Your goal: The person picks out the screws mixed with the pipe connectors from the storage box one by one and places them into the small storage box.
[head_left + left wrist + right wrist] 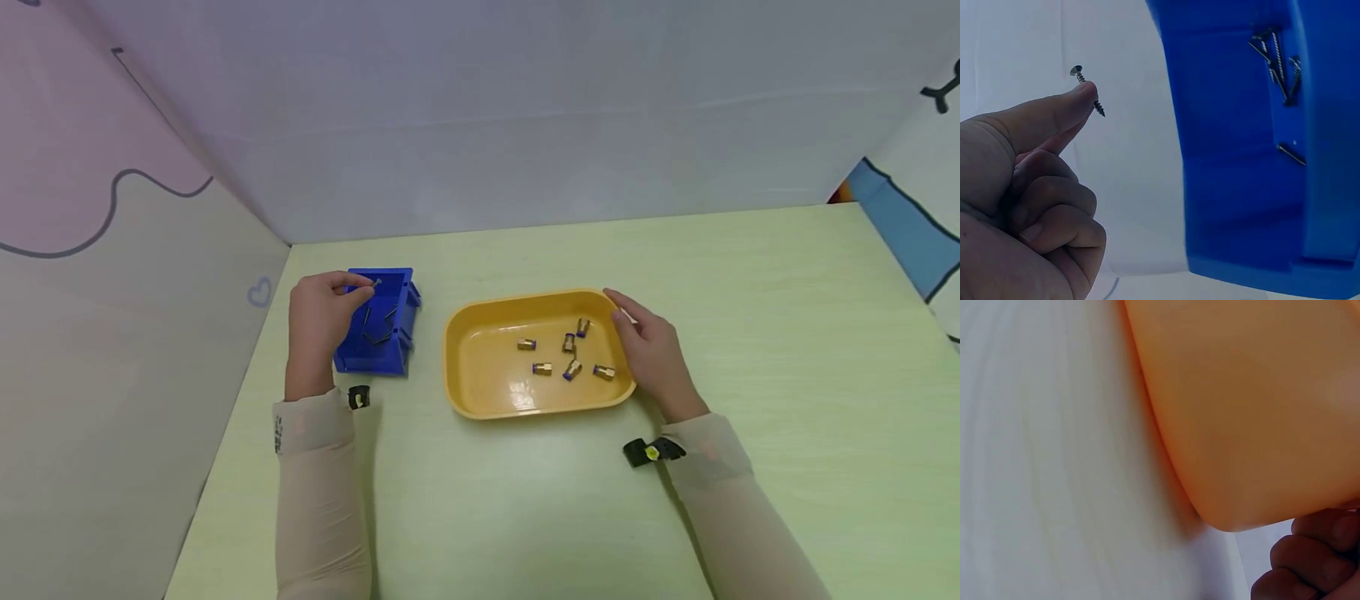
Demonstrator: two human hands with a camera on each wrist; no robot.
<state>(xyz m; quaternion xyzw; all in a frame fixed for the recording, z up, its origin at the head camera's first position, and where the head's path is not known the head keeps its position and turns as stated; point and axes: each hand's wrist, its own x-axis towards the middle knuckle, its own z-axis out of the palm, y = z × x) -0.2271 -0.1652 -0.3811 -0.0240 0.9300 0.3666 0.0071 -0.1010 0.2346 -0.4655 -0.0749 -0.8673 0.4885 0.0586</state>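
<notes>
My left hand (318, 312) pinches a small screw (1080, 76) between thumb and forefinger, over the blue bin (372, 362). In the left wrist view, the screw's flat head points up and its threaded tip down, while the other fingers are curled into the palm. Several dark screws (1280, 59) lie inside the bin. My right hand (658, 358) grips the right end of the yellow tray (480, 371), thumb on the rim and fingers along the outside. Several brass push-in fittings (542, 369) with blue collars lie loose in the tray's right half.
Bin and tray stand side by side on a pale green table (480, 492), with a narrow gap between them. A pale wall panel (525, 167) closes off the back, and another panel (150, 333) runs along the left edge.
</notes>
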